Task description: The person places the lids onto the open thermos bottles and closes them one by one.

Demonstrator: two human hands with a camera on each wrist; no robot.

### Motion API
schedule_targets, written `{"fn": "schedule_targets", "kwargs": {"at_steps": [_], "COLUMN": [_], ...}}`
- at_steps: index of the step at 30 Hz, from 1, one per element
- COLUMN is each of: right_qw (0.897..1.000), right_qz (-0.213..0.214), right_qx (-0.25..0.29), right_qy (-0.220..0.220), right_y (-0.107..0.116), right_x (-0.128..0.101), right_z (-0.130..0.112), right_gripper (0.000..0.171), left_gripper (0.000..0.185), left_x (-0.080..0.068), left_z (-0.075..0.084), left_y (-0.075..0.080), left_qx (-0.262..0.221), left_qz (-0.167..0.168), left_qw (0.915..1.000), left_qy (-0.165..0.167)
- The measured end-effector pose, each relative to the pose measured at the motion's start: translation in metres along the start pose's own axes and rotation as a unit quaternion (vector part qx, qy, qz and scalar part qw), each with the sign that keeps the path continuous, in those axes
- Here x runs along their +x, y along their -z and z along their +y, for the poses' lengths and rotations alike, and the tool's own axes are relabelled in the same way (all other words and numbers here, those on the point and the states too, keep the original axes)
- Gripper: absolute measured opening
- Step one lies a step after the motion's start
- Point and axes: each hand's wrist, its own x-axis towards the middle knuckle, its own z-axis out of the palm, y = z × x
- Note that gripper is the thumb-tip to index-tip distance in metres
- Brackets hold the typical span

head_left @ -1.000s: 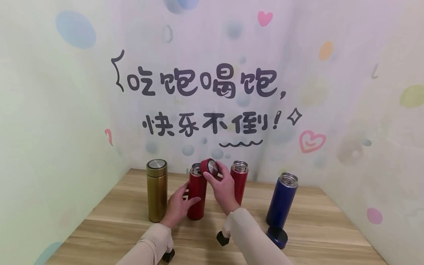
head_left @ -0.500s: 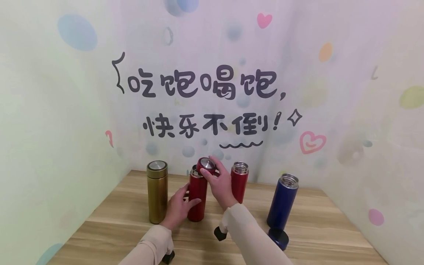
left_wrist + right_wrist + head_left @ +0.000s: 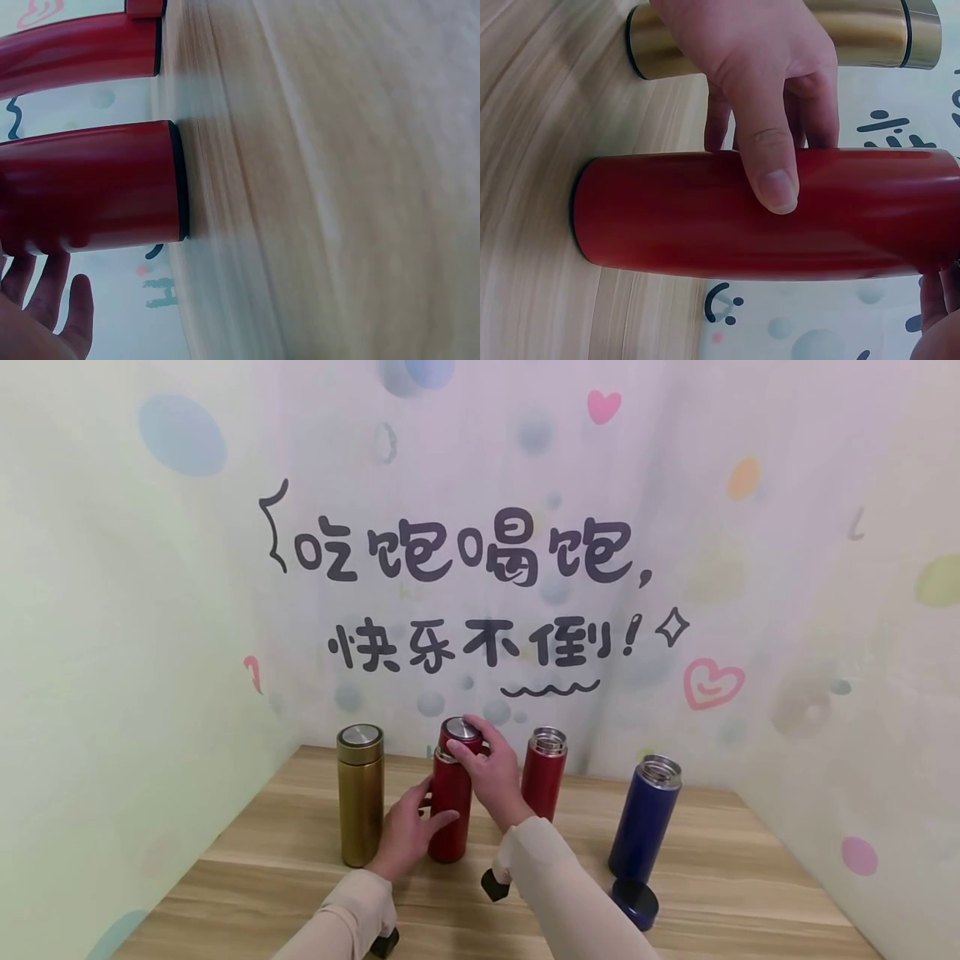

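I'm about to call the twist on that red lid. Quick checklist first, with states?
1. Held red bottle upright on the table: ok.
2. Left hand gripping its body: ok.
3. Right hand holding the red lid at the mouth: ok.
4. Lid fully down: not ok; steel neck shows beneath.
5. Threads engaged: cannot tell, hidden.
6. Other red bottle apart from this one: ok.

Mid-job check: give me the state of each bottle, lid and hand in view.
Gold thermos: upright, closed.
Middle red thermos: upright, gripped by the left hand.
Red lid: over that thermos's mouth, steel neck showing below.
Right red thermos: upright, open.
Blue thermos: standing, open.
Blue lid: off, on the table.
Left hand: holding middle red thermos.
Right hand: holding red lid.
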Motion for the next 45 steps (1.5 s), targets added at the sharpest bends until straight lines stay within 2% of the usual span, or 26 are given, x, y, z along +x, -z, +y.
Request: {"fn": "schedule_targets", "kwargs": {"at_steps": [10, 22, 32, 39, 45], "right_qw": [1.0, 1.0, 0.998, 0.996, 0.996], "right_qz": [-0.002, -0.01, -0.051, -0.067, -0.069], "right_qx": [-0.016, -0.026, -0.022, -0.062, -0.062], "right_qy": [0.01, -0.002, 0.0, 0.004, -0.005], "right_y": [-0.003, -0.005, 0.004, 0.005, 0.005], "right_x": [0.003, 0.005, 0.005, 0.006, 0.005], "right_z": [0.0, 0.001, -0.003, -0.003, 0.0], "right_gripper": [0.051, 0.052, 0.058, 0.061, 0.061], "left_gripper": [0.071, 0.07, 0.068, 0.067, 0.066], "left_x": [0.0, -0.001, -0.001, -0.001, 0.0], "left_z": [0.001, 0.001, 0.003, 0.004, 0.003], "left_y": [0.0, -0.001, 0.0, 0.001, 0.001], "left_qx": [0.0, 0.003, 0.001, 0.003, 0.002], "left_qz": [0.0, -0.003, 0.0, 0.001, 0.006], "left_qw": [1.0, 0.9999, 1.0, 1.0, 0.9999], "left_qy": [0.006, 0.013, 0.006, 0.002, -0.009]}}
